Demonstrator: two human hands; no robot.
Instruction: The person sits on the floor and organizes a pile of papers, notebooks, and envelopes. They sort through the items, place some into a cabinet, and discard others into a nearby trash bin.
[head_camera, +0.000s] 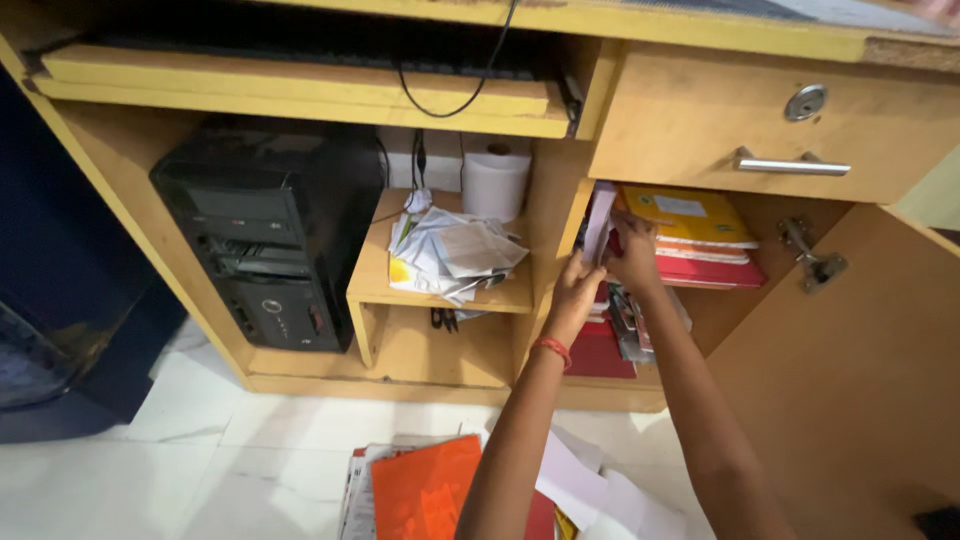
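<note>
Hands (605, 265) on upright papers (600, 220)

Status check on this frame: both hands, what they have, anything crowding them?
Left hand and right hand both gripping upright pale papers at the cabinet's left edge. Yellow folder stacked on red files alongside. Open cabinet door at right.

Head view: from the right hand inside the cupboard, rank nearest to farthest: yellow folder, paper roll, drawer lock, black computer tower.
From the right hand:
1. Yellow folder, just right of it, on the cupboard stack.
2. Paper roll, left, on the middle shelf.
3. Drawer lock, up and right.
4. Black computer tower, far left.
</note>
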